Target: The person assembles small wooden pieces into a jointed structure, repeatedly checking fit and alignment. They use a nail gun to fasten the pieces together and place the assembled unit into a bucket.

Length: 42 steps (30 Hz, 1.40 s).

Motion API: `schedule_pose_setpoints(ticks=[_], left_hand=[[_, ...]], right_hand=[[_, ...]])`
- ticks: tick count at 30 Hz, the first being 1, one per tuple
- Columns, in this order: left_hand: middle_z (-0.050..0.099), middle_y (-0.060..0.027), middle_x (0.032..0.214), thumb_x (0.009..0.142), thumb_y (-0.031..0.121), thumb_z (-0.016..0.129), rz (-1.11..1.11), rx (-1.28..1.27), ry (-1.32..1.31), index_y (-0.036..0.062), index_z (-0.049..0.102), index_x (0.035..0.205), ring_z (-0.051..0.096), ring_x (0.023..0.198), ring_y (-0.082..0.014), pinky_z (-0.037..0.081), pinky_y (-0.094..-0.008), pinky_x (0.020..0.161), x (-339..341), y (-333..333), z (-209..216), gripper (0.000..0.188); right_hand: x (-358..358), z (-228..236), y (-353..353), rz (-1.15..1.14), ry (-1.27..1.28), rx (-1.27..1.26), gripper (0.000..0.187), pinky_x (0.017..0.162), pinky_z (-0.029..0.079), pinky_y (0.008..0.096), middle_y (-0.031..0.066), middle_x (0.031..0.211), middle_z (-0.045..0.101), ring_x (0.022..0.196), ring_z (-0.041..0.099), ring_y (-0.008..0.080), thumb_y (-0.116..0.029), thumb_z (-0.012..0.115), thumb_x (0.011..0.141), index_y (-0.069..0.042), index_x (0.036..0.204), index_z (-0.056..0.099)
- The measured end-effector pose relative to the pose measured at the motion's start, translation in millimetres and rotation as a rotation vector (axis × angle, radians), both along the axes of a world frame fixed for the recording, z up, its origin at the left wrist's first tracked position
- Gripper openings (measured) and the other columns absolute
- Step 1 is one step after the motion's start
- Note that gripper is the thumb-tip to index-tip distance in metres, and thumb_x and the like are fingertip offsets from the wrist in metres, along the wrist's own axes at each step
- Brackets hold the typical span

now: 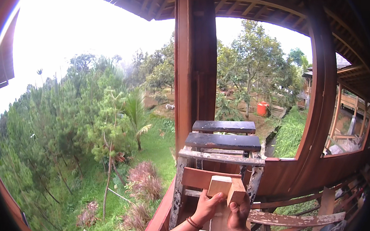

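Note:
My left hand (209, 206), a beaded bracelet at its wrist, grips a pale-faced wooden block (220, 183) with the thumb along its near edge. Close on its right, my right hand (239, 212) is closed round the lower end of a second, browner wooden block (236, 190), which stands tilted. Both blocks meet or nearly meet at their upper edges; whether they are joined I cannot tell. Just beyond them is a paint-spattered stepladder (221, 157) with dark top steps. A reddish-brown board (194, 178) crosses its frame behind the blocks.
A thick brown wooden post (195, 81) rises beyond the ladder, beside open window frames. A low wooden wall (290, 177) runs to the right. Worn planks with peeling paint (297, 218) lie at lower right. Outside are trees, grass and an orange-red container (262, 108).

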<state>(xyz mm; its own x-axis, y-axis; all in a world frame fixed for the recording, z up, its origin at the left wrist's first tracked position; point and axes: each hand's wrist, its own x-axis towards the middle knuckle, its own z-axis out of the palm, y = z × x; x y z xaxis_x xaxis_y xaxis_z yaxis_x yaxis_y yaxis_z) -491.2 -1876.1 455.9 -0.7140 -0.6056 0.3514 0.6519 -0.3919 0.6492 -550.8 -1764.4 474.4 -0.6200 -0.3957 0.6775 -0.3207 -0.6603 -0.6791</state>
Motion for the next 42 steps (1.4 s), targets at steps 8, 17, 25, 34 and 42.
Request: schedule_pose_setpoints(ticks=[8,17,25,34,42], left_hand=[[0.062,-0.0139,0.117,0.094,0.011,0.071,0.001,0.048,0.093,-0.0019,0.045,0.127,0.065,0.102,-0.0186,0.056,-0.0337,0.091,0.1,12.4,5.0,0.044],[0.059,-0.0111,0.125,0.094,0.012,0.068,-0.041,0.112,0.083,0.0032,0.042,0.139,0.06,0.115,-0.0213,0.05,-0.0381,0.101,1.1,21.8,-4.7,0.052],[0.059,-0.011,0.125,0.088,0.007,0.077,-0.027,0.041,0.089,0.0014,0.042,0.136,0.061,0.113,-0.0189,0.053,-0.0338,0.096,4.2,18.5,-5.9,0.059],[0.061,-0.0099,0.124,0.089,0.006,0.074,-0.016,0.034,0.064,0.001,0.047,0.134,0.06,0.114,-0.0185,0.051,-0.0345,0.098,13.9,17.2,-3.0,0.052],[0.058,-0.01,0.129,0.091,0.01,0.073,-0.055,0.036,0.048,0.0016,0.046,0.137,0.059,0.118,-0.02,0.049,-0.0368,0.102,19.6,17.6,-4.5,0.054]], right_hand=[[-1.6,-5.4,5.2,-0.008,-0.038,0.041,0.079,0.107,0.037,0.039,0.012,0.131,0.049,0.123,0.049,0.0216,-0.049,0.073,0.088,0.003,0.14,0.045],[9.4,-15.3,8.4,-0.039,-0.06,0.06,0.084,0.108,0.037,0.0392,0.0118,0.133,0.049,0.125,0.048,0.0217,-0.052,0.074,0.086,0.002,0.142,0.042],[13.5,-13.0,7.6,-0.059,-0.037,0.073,0.085,0.106,0.038,0.0393,0.0121,0.13,0.05,0.123,0.05,0.0225,-0.055,0.073,0.085,0.004,0.139,0.044],[19.9,-17.0,3.4,-0.04,-0.008,0.071,0.083,0.107,0.037,0.0398,0.0137,0.13,0.05,0.124,0.049,0.0232,-0.053,0.072,0.088,0.006,0.139,0.044],[20.1,-17.5,3.7,-0.06,0.059,0.079,0.08,0.109,0.035,0.0406,0.0146,0.131,0.05,0.125,0.049,0.0244,-0.051,0.072,0.088,0.006,0.138,0.045]])
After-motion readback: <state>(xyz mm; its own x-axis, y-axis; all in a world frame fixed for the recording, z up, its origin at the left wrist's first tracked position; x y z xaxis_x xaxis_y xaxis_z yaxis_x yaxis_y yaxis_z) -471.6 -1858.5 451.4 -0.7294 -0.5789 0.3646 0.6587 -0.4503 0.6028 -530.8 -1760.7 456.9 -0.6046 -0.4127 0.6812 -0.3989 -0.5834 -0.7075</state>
